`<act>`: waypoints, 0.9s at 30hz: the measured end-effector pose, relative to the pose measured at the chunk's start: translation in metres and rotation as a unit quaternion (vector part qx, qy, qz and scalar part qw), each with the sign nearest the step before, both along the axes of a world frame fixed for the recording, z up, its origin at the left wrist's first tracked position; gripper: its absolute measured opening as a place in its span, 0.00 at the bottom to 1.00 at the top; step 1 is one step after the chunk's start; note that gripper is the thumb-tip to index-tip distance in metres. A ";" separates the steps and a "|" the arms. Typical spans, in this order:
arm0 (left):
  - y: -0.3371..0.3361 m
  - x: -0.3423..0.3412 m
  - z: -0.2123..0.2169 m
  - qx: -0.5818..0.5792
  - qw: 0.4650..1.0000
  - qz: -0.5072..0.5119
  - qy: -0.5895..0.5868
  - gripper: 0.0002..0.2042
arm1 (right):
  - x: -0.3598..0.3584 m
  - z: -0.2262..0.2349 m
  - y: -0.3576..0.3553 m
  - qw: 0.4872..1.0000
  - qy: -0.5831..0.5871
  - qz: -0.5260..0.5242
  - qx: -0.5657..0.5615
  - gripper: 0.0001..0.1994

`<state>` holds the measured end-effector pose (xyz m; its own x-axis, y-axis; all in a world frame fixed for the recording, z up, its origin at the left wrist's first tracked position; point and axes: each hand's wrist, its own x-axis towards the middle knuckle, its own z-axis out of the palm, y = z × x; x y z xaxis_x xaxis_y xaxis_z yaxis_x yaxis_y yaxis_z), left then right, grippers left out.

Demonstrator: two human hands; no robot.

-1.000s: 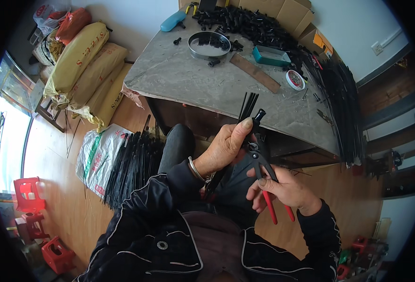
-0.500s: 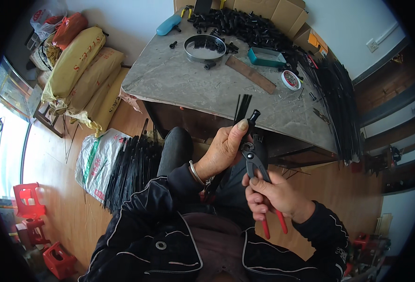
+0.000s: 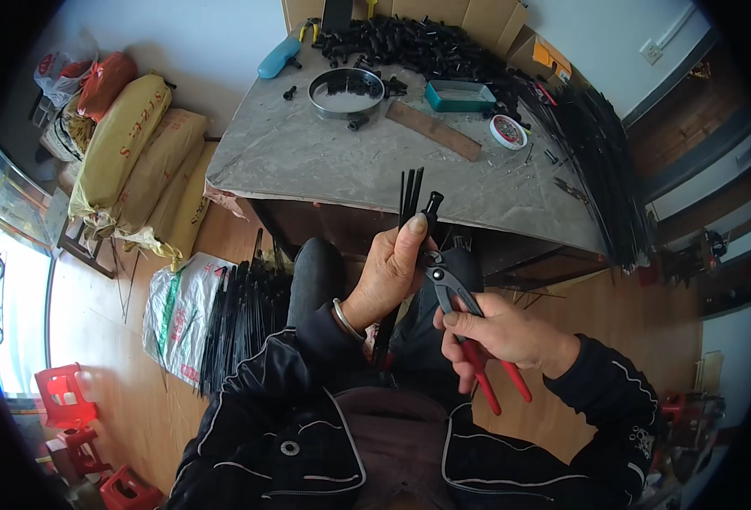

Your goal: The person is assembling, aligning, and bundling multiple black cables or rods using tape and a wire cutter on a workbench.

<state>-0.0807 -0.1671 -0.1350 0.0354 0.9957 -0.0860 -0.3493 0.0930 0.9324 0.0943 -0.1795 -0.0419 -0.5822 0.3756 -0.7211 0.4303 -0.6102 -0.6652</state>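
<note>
My left hand [image 3: 384,270] is closed, with the thumb pressed on a black tubular fitting [image 3: 432,205] that has a flared end. The same hand holds several thin black rods [image 3: 410,192], which stick up beside the fitting and run down below the fist. In my right hand [image 3: 516,331] is a pair of pincers [image 3: 451,287] with grey jaws and red handles, the fingers wrapped round them. The jaws are at the lower end of the fitting, close to the left fingers. What lies between the jaws is too small to tell.
Ahead stands a grey table [image 3: 282,161] with a heap of black fittings [image 3: 443,51], a round metal tray [image 3: 347,112], a teal box [image 3: 460,107], a brown strip [image 3: 433,130] and a small round tub [image 3: 508,143]. Long black rods [image 3: 596,161] hang over its right side; sacks [image 3: 125,144] lie left.
The pincers slant more, their handles swung to the right with my right hand. The rods in my left hand look more fanned apart. The whole view has shifted slightly.
</note>
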 end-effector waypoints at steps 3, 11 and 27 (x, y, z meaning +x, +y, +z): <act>0.003 -0.006 -0.003 0.000 1.000 -0.018 -0.005 0.31 | 0.003 -0.002 0.000 0.999 0.009 -0.028 0.016 0.14; -0.001 -0.003 -0.004 0.003 0.999 -0.052 -0.003 0.31 | 0.014 0.019 0.015 0.997 -0.045 0.053 0.026 0.13; 0.052 -0.005 -0.040 0.028 0.975 0.204 0.087 0.18 | 0.014 -0.081 0.123 0.657 -0.300 0.145 0.677 0.22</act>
